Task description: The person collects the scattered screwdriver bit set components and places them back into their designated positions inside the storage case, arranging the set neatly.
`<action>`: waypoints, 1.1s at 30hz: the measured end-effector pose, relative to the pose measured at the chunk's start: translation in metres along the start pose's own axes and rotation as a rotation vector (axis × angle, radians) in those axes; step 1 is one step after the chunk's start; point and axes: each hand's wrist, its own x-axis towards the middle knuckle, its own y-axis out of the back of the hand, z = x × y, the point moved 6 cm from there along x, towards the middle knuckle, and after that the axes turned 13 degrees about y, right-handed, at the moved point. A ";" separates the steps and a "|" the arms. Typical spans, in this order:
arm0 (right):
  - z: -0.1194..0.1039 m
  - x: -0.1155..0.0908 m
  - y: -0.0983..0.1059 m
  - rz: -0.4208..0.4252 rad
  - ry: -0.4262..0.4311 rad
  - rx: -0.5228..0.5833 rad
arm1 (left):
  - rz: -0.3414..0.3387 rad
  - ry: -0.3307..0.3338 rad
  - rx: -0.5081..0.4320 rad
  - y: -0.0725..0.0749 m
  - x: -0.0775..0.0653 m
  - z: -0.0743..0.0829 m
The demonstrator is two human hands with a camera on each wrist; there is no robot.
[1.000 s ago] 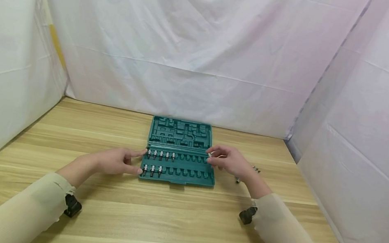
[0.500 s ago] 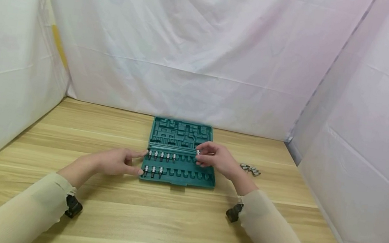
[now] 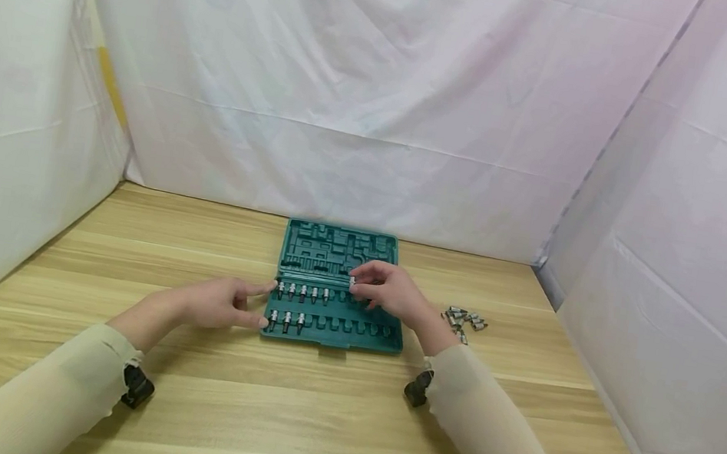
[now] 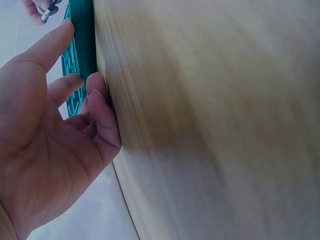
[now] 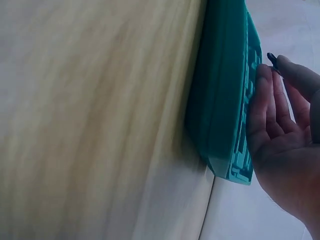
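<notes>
On the table (image 3: pixel 206 406) the case (image 3: pixel 332 309) lies open, the left hand (image 3: pixel 216 303) extended with thumb and forefinger spread against the case's left edge, while the right hand (image 3: pixel 390 294), angled in from the right, pinches a bit (image 3: pixel 352 281) above the far row of slots (image 3: pixel 342 296).

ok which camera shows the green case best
The head view: both halves of the open case show from above, bits in rows, though the right hand hides part. The left wrist view gives only a narrow strip, partly behind the left hand; the right wrist view gives mostly its side, cut off above.
</notes>
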 end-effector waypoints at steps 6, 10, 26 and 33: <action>-0.001 0.005 -0.003 0.002 0.014 -0.090 | 0.001 -0.001 0.005 0.000 0.000 0.001; -0.002 0.011 -0.007 -0.009 0.029 -0.127 | 0.001 -0.003 0.006 0.000 0.001 0.001; -0.002 0.022 -0.019 -0.056 0.014 -0.231 | -0.006 -0.004 -0.010 -0.001 0.001 0.000; 0.000 0.021 -0.019 -0.108 0.013 -0.253 | 0.003 -0.007 -0.007 0.000 0.002 -0.001</action>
